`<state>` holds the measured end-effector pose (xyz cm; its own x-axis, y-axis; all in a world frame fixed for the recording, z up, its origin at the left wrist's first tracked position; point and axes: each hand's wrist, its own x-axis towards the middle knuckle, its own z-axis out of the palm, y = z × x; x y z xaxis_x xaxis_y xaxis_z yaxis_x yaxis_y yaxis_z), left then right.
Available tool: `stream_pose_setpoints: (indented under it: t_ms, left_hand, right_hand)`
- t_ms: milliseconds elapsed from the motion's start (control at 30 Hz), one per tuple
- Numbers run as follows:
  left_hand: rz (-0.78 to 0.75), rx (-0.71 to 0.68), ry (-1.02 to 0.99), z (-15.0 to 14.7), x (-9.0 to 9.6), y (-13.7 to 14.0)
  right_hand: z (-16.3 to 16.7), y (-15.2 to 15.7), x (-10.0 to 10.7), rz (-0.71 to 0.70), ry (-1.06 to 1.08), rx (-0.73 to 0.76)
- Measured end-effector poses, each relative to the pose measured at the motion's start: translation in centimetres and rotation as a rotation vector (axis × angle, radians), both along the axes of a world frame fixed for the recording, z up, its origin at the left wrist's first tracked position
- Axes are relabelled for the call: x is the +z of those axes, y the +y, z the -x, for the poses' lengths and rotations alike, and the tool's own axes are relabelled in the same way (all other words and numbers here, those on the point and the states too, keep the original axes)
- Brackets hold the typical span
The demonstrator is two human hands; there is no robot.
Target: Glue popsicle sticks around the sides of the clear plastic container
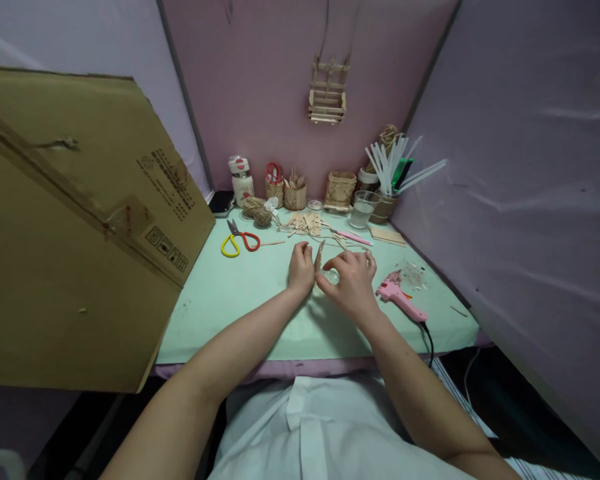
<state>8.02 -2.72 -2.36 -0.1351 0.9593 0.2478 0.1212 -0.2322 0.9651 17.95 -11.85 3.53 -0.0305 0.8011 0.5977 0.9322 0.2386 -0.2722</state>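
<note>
Over the middle of the table, near its front, my two hands work close together. My left hand [301, 268] is closed, fingers curled, against a thin flat brown piece [319, 256] that stands nearly upright. To its right, my right hand [353, 277] curves with thumb and fingers around a clear rounded thing [333, 275], partly hidden by the fingers. The thumb and forefinger tips come close to the brown piece's lower end; whether they touch it I cannot tell. A pink glue gun [403, 300] lies just right of my right hand.
Red-and-yellow scissors [240, 240], twine [257, 211], loose wooden sticks [305, 223] and a pink pen-like tool [353, 237] lie farther back. Behind stand a water cup [363, 211], stick holders [295, 193] and glue sticks [387, 163]. A large cardboard box [80, 267] borders the left.
</note>
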Motion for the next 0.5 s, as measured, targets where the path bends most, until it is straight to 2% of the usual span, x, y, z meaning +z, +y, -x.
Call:
stream_pose_setpoints:
  t_ms: [233,500]
  left_hand:
    - [-0.015,0.014,0.104,0.12,0.38,-0.37]
    - [-0.015,0.02,0.149,0.0,0.29,-0.87]
  right_hand:
    - [0.42,0.47,-0.17,0.027,-0.017,-0.009]
    - [1.12,0.23,0.41,-0.104,-0.108,-0.146]
